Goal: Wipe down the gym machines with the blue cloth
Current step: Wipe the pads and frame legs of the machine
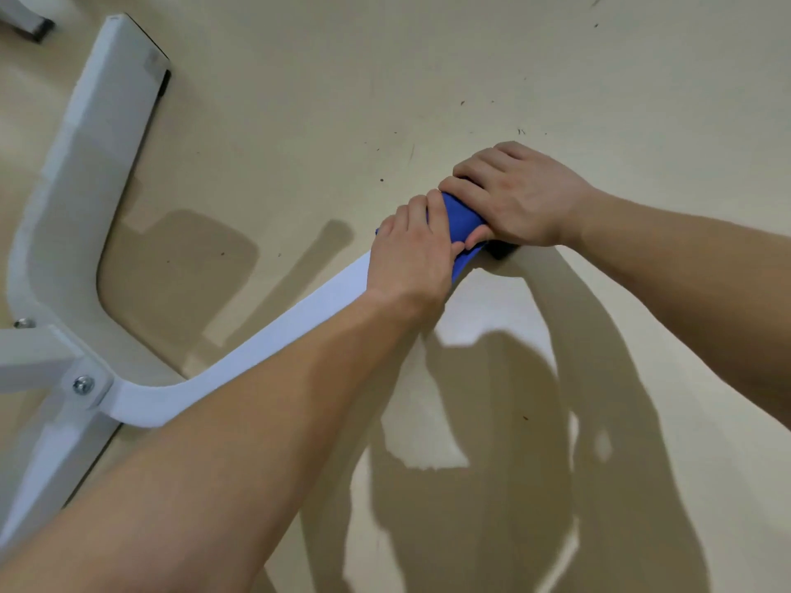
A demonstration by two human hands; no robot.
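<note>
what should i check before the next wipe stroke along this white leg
1. Blue cloth wrapped over the far end of the white leg: ok.
2. Left hand grips the cloth: ok.
3. Right hand pinches the cloth: ok.
4. Leg bare back to the bolt, nothing in the way: ok.
5. Black end cap wiped: cannot tell, mostly hidden.
6. Cloth's underside clean: cannot tell.

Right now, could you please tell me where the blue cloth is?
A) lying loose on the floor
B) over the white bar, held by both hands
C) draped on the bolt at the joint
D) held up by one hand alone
B: the blue cloth lies over the white bar, gripped by the left hand and the right hand.
</note>
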